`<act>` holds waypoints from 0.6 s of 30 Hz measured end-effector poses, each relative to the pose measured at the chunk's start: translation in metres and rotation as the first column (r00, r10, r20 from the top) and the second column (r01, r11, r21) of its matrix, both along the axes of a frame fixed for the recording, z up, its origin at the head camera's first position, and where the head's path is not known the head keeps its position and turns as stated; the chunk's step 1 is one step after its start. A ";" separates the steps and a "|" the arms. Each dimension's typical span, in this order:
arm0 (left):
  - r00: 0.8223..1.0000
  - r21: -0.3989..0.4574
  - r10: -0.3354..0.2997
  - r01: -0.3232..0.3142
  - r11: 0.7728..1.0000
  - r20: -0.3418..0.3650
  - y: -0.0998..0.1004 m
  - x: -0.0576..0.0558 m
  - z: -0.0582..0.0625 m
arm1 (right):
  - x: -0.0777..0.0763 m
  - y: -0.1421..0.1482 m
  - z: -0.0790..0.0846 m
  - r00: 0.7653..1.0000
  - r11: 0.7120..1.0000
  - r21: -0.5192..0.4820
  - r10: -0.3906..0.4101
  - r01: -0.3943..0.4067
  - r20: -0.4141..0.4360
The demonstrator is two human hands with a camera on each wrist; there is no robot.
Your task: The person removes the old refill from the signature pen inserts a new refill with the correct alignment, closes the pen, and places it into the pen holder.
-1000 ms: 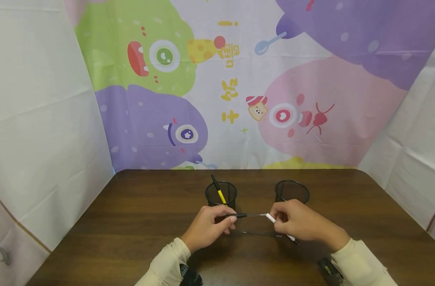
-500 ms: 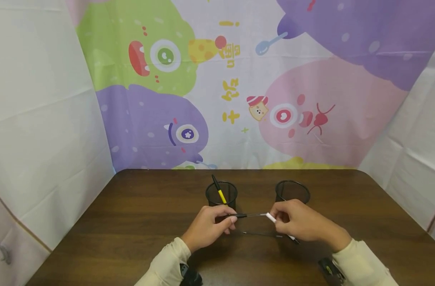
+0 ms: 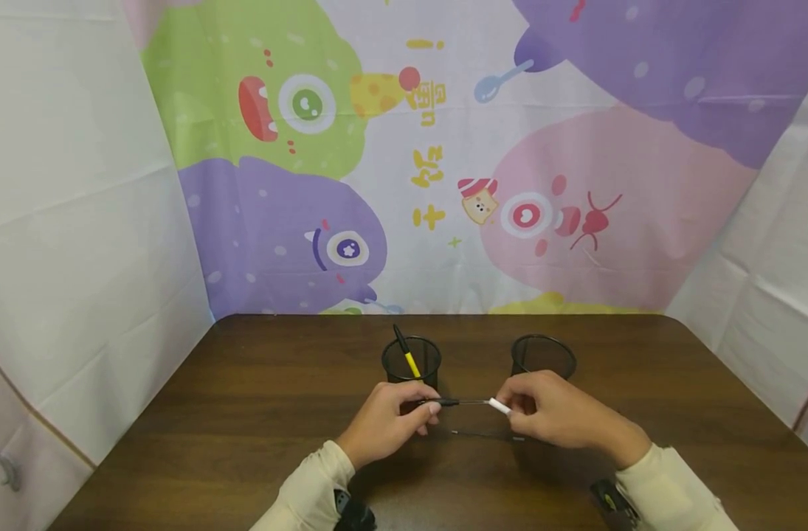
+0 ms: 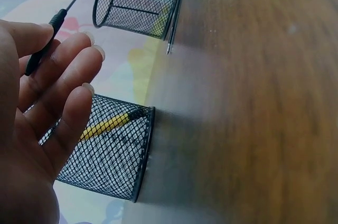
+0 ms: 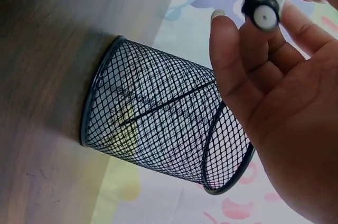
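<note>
My left hand [image 3: 387,417] pinches a small screwdriver [image 4: 37,61] by its black handle, between thumb and fingers. Its thin metal shaft points right, and the tip meets the end of a white tube-like piece [image 3: 499,406]. That piece is pinched in the fingertips of my right hand [image 3: 563,413]. From the right wrist it looks like a pen barrel [image 5: 265,18], with a round white end and a black part around it; the rest is hidden by fingers. Below both hands, a thin pen refill [image 3: 486,434] lies on the table.
Behind my left hand stands a black mesh cup [image 4: 113,166] holding a yellow and black pen [image 3: 410,361]. Another mesh cup [image 5: 158,108] stands behind my right hand. Cloth with printed cartoon monsters hangs at the far edge of the wooden table [image 3: 277,369].
The white piece has shifted slightly left and turned in my right fingers. Its dark far end, which showed below the right hand before, is now hidden. My left hand has barely moved.
</note>
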State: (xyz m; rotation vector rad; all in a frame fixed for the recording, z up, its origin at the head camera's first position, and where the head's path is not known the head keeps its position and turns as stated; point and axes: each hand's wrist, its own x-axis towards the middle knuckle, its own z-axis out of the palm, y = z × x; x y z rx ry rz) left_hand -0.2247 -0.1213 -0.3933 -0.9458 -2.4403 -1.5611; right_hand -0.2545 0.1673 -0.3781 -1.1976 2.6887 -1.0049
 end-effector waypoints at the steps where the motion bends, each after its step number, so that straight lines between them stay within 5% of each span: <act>1: 1.000 -0.001 0.002 -0.002 1.000 0.000 0.000 0.000 0.000 | 0.000 0.000 0.000 1.000 1.000 -0.002 0.001 -0.001 -0.012; 13: 1.000 0.005 -0.013 0.013 1.000 -0.003 0.000 0.000 0.001 | 0.000 -0.002 -0.004 0.998 1.000 0.003 0.021 -0.021 -0.062; 18: 1.000 -0.002 -0.009 0.009 1.000 -0.010 0.000 -0.008 -0.011 | 0.000 -0.005 -0.005 0.993 0.999 0.003 0.035 -0.034 -0.110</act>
